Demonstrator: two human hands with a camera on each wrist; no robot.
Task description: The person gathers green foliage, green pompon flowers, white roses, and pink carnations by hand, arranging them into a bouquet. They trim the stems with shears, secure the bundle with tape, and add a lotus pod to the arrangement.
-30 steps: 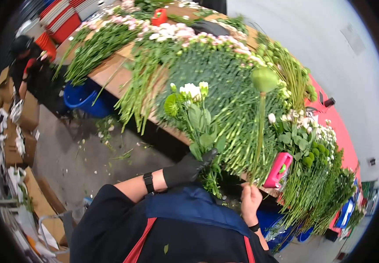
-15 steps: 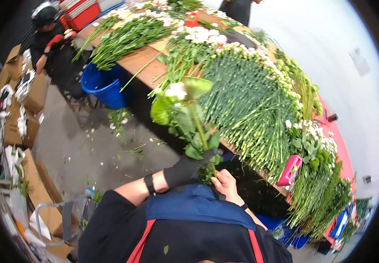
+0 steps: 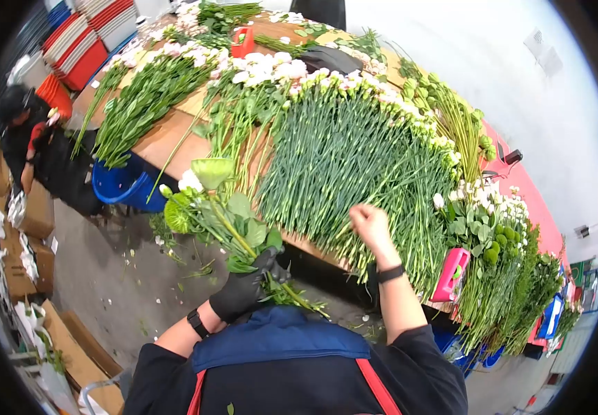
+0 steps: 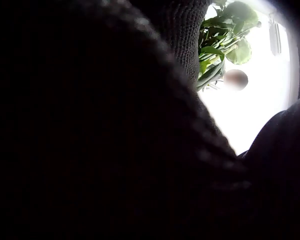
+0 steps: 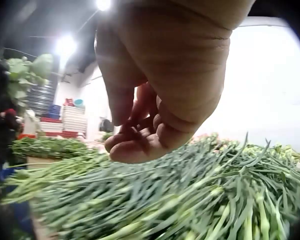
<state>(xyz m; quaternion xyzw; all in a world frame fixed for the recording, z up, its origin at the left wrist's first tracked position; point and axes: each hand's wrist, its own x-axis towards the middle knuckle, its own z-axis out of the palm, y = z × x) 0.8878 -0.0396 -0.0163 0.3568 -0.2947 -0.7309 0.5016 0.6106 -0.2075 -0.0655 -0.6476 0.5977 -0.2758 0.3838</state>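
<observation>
My left hand [image 3: 244,287], in a black glove, grips a small bunch of flowers [image 3: 247,232] by its stems in front of my apron. At its top show a green flat-topped lotus pod [image 3: 212,172], a green chrysanthemum [image 3: 176,214] and a white bloom [image 3: 190,181]. The left wrist view is mostly dark glove, with leaves of the bunch [image 4: 212,52] at the upper right. My bare right hand [image 3: 371,227] hovers close over a wide row of green carnation stems [image 3: 326,152]. In the right wrist view the right hand [image 5: 170,85] has loosely bent fingers and holds nothing.
A pink tool [image 3: 450,275] lies by the table's near edge, beside white flowers and greenery [image 3: 499,290]. More long-stemmed flowers [image 3: 147,97] cover the left part. A blue bucket [image 3: 123,181] stands below the table, near another person [image 3: 29,131]. Cardboard boxes [image 3: 33,225] line the left.
My right hand brought the lotus pod stem over to the bunch, let it go there and moved right, above the carnation stems. The left hand, holding the bunch, has shifted left.
</observation>
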